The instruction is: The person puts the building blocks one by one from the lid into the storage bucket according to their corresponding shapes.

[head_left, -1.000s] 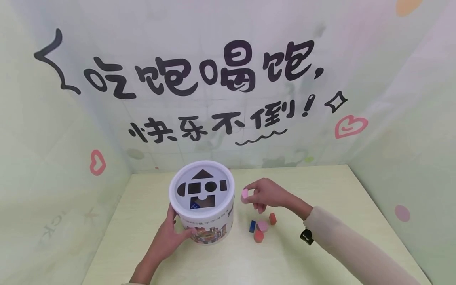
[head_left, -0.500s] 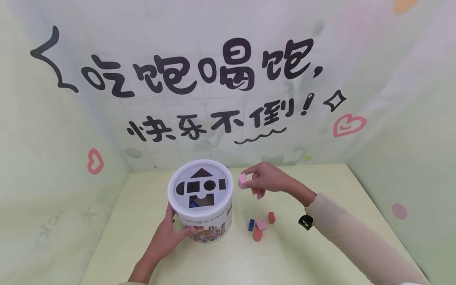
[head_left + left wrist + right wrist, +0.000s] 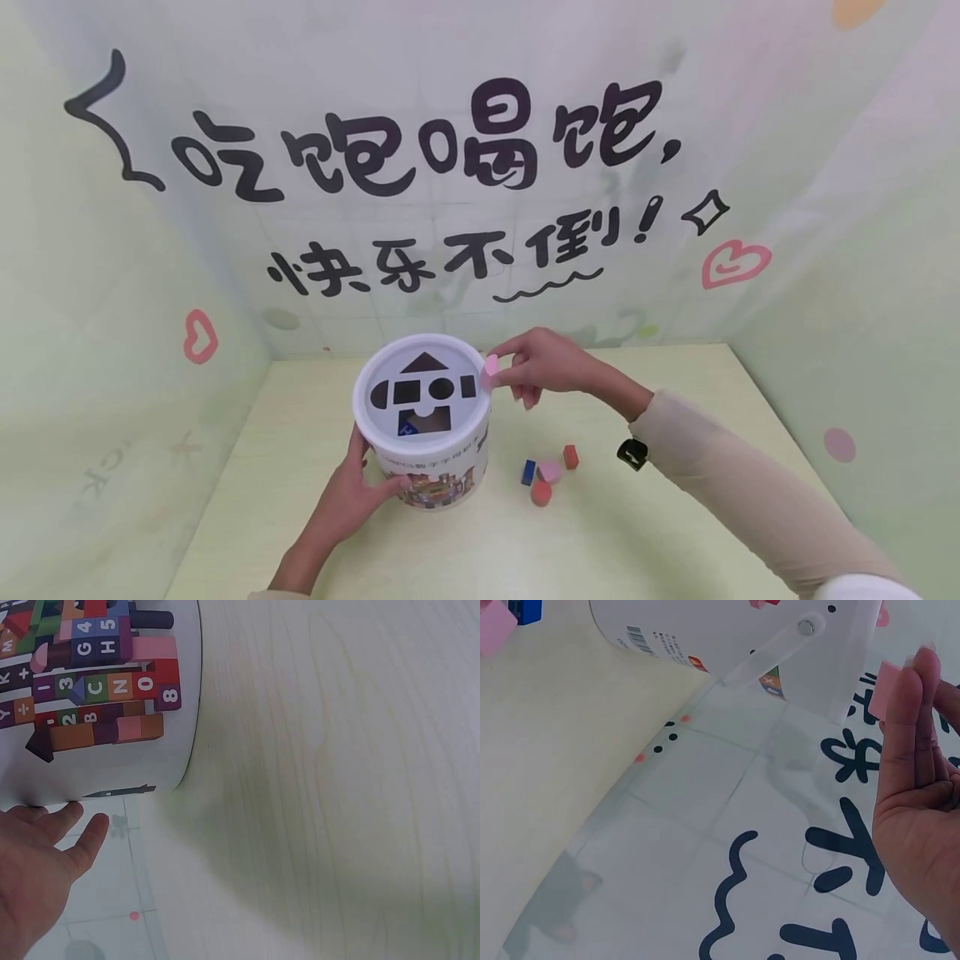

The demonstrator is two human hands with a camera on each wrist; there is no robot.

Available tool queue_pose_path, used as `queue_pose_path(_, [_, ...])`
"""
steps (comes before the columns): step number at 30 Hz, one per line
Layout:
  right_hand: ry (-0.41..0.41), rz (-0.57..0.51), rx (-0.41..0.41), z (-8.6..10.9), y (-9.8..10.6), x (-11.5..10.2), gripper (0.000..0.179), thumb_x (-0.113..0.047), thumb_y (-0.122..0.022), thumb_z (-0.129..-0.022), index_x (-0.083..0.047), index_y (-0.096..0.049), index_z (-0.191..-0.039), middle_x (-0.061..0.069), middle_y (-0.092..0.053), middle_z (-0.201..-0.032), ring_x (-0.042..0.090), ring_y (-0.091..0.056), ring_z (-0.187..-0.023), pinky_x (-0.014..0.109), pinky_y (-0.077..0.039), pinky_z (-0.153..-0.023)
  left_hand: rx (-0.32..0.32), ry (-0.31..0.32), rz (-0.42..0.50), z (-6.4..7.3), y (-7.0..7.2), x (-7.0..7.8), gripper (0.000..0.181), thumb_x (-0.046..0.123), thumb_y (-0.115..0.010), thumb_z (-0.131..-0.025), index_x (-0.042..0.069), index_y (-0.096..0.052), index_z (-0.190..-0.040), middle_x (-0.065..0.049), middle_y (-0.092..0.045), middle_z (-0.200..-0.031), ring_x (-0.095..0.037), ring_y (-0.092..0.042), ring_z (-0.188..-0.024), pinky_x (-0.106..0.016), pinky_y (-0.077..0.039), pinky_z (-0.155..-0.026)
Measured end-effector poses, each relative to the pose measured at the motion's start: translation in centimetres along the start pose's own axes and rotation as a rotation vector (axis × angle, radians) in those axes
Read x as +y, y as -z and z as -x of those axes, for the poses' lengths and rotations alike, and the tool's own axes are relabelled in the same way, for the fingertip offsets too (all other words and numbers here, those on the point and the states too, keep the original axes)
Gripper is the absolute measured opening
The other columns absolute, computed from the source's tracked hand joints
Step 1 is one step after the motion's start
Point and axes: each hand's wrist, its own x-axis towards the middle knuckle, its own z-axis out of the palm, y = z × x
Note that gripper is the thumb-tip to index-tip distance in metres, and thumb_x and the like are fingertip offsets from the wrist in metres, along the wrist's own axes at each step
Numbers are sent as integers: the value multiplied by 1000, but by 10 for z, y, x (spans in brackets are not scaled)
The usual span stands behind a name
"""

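1. Pink block (image 3: 491, 367): at the right rim of the bucket, pinched by thumb and finger of the right hand (image 3: 543, 362); contact with the rim unclear.
2. White printed bucket (image 3: 459, 477): upright on the worktop (image 3: 480, 558); left hand (image 3: 356, 496) gripping its side, thumb in front.
3. Lid (image 3: 459, 417), fitted: six shaped holes; blue lettered block (image 3: 407, 428) visible inside.
4. Beside bucket, loose: blue block (image 3: 528, 472), second pink one (image 3: 549, 472), orange round block (image 3: 542, 493), red block (image 3: 571, 457).

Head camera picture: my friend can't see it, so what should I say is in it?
A right hand pinches a pink block by the rim of a white bucket whose lid has shaped holes; the left hand holds the bucket's side. A blue block, another pink block and two reddish blocks lie on the pale table.
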Motion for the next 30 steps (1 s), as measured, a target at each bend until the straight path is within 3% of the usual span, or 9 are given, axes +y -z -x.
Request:
queue_pose_path(7, [29, 25, -45, -16, -15, -13, 32, -27, -76, -85, -17, -71, -115, 9, -64, -59, 18, -61, -47, 33, -59, -53, -13, 29, 3, 0, 0, 3, 116, 43, -82, -76, 44, 4, -153, -18, -37, -152, -42, -36, -138, -68, -34, -105])
queue_pose_path(13, [61, 33, -60, -32, -25, -21, 18, -27, -75, -86, -19, -72, -102, 8, -63, -57, 17, -61, -48, 31, -58, -51, -3, -5, -14, 1, 0, 3, 117, 39, -82, -76, 39, 4, -155, -21, -38, -151, -43, -38, -137, -66, -36, -105])
queue_pose_path(22, [123, 45, -54, -51, -39, -32, 14, -27, -73, -88, -18, -73, -98, 5, -63, -56, 17, -61, -48, 28, -55, -49, -1, -13, -7, 0, 1, 2, 117, 40, -82, -76, 42, 4, -154, -20, -38, -152, -42, -38, -137, -66, -36, -105])
queue_pose_path(30, [104, 31, -51, -63, -53, -39, 15, -27, -74, -87, -17, -73, -99, 5, -63, -58, 17, -61, -48, 28, -54, -48, -2, -5, -11, 0, 1, 1, 116, 40, -82, -77, 43, 5, -154, -18, -37, -152, -40, -38, -138, -64, -37, -106])
